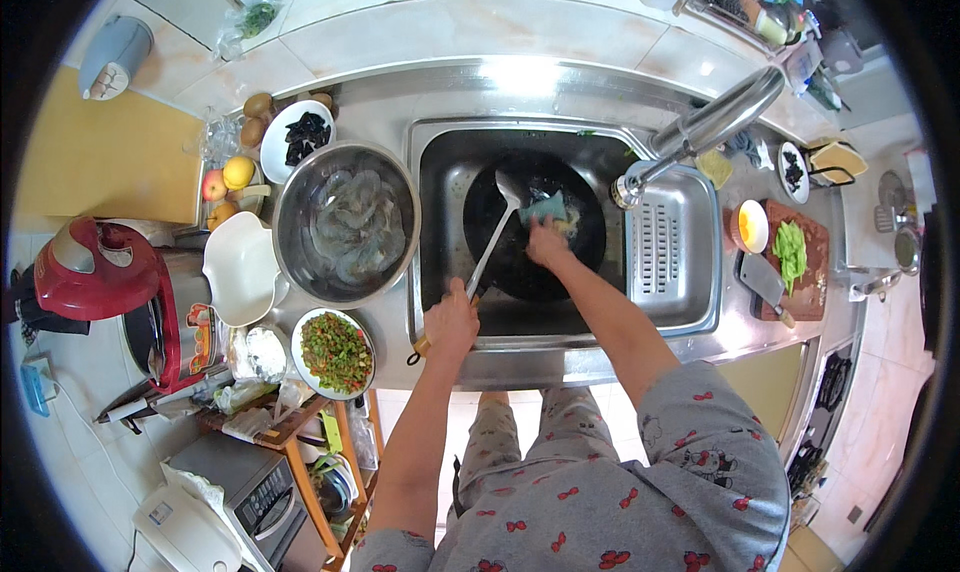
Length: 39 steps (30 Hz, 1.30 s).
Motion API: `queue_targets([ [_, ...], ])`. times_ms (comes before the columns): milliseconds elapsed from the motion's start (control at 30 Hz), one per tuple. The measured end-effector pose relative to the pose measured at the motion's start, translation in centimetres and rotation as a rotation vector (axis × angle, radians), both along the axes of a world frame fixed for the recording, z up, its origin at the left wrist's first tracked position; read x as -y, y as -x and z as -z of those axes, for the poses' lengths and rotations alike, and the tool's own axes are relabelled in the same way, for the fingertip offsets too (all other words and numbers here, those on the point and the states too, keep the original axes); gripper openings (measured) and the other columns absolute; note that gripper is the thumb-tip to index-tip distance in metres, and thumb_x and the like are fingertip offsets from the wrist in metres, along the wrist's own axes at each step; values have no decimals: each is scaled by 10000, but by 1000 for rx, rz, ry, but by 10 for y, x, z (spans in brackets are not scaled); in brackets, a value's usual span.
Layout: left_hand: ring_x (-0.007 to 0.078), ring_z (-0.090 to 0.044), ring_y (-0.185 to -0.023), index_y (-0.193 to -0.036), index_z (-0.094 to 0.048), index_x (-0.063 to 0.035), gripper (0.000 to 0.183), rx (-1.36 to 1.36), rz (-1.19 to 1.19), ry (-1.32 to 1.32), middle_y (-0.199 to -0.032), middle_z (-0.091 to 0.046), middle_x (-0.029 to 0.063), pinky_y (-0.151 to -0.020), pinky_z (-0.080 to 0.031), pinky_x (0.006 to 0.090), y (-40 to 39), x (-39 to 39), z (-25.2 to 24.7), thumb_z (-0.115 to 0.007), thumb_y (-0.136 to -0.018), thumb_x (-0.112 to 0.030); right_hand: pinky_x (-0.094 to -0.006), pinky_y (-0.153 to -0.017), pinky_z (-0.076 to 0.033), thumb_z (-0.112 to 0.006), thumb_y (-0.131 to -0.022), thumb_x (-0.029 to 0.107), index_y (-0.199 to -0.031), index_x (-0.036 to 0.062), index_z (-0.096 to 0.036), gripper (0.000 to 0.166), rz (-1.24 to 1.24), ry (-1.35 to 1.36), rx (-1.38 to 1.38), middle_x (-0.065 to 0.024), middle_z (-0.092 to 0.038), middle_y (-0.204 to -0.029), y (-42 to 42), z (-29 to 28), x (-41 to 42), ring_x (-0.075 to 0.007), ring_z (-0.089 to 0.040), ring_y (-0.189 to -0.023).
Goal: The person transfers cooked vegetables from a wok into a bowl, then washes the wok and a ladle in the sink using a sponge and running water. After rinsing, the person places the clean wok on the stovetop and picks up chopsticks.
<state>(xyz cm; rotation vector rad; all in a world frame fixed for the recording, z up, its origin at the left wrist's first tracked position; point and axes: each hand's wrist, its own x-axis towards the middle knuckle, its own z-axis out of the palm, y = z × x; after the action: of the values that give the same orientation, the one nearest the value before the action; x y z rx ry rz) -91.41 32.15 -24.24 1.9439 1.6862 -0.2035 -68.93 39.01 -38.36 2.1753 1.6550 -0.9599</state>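
A black wok sits in the left bowl of the stainless steel sink. My left hand is closed around the handle of a metal spatula at the sink's front left edge. The spatula slants across the wok, its blade near the far side. Whether that hand also grips the wok's handle, I cannot tell. Inside the wok, my right hand presses a teal cloth or scouring pad to the surface. Some yellowish residue or foam shows beside the fingers.
The faucet arches over the sink, near a metal drain basket. At left stand a bowl of shrimp and a plate of chopped peppers. A cleaver lies at right, partly on a cutting board with sliced greens.
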Motion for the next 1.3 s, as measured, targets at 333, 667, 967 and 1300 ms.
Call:
queue_targets([
  [333,373,-649,-724,-1064,-393,-68,403,4,-21,1,-803,-650,183,-629,-507,473,3,1,13,-666,-779,-151,-399,-1036,-326,-557,-871,203,-1498,169,-64,798,72,-208,89,-180,31,-1547,-23,17,-18,-374,-201,-1389],
  [667,373,-652,-736,-1093,-392,-78,382,-25,8,2,-861,-646,173,-619,-504,475,7,1,16,-623,-792,-118,-382,-967,-433,-436,-830,-28,-1197,64,-601,413,-127,-103,-916,-150,-644,-1116,6,-33,50,-306,-595,-1078],
  [967,366,-656,-728,-1060,-392,-72,354,-64,39,-15,-859,-641,177,-611,-510,468,-5,-6,6,-625,-800,-130,-449,-909,-445,-618,-797,187,-997,8,-628,269,-92,-457,120,-180,-427,-1288,-74,37,0,-357,-474,-1120],
  [1300,381,-647,-720,-1067,-389,-83,351,-19,-19,-2,-872,-636,181,-626,-507,484,3,-2,10,-612,-797,-104,-466,-832,-506,-707,-752,232,-998,12,-630,339,-188,-184,39,-170,-433,-1222,-19,-6,53,-368,-455,-1113],
])
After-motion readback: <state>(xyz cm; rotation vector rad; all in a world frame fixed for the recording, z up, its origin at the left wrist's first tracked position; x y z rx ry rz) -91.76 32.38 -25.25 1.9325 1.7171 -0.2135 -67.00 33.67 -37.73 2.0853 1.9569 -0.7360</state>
